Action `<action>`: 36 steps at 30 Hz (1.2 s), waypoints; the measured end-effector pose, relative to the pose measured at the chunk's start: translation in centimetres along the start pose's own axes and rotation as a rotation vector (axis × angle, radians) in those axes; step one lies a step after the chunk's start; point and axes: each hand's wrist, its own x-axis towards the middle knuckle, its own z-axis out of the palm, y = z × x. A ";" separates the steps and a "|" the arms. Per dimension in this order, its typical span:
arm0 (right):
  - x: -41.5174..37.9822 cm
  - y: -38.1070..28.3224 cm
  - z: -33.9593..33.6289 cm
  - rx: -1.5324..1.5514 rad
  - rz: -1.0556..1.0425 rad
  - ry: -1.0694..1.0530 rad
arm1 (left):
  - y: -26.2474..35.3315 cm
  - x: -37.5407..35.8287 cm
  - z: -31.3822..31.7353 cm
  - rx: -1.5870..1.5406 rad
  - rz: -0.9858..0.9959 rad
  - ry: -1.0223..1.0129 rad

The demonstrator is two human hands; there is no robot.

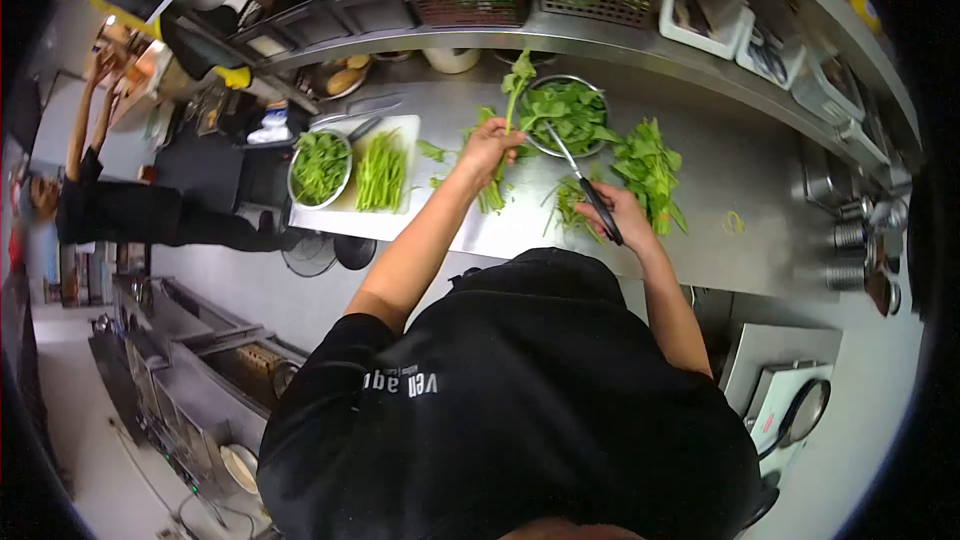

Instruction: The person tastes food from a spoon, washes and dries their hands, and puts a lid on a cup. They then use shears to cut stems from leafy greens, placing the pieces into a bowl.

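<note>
My left hand [488,152] is closed around the stem of a leafy green stalk [518,90], which points up beside a round metal bowl. Leafy greens [565,110] fill that bowl [603,140]. My right hand [618,212] grips the black handle of a knife [568,152], its blade angled up over the bowl's near edge. A bunch of leafy greens [648,172] lies to the right of the bowl. Cut stems [490,198] lie on the steel counter just below my left hand, and more loose greens [570,205] are beside my right hand.
Left on the counter, a white cutting board [411,130] bears a row of green stems [381,170] and a bowl of leaves [321,168]. A yellow band [733,222] lies at right. A shelf [450,37] with baskets runs along the back. Another person [120,205] stands far left.
</note>
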 end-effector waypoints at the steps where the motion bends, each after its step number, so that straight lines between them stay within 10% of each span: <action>1: -0.2 0.0 -0.2 0.003 0.007 0.020 | 0.0 0.2 0.2 0.003 -0.009 -0.020; 36: 2.4 -1.4 -0.2 0.021 0.156 0.057 | 0.3 2.8 2.6 0.112 0.003 0.062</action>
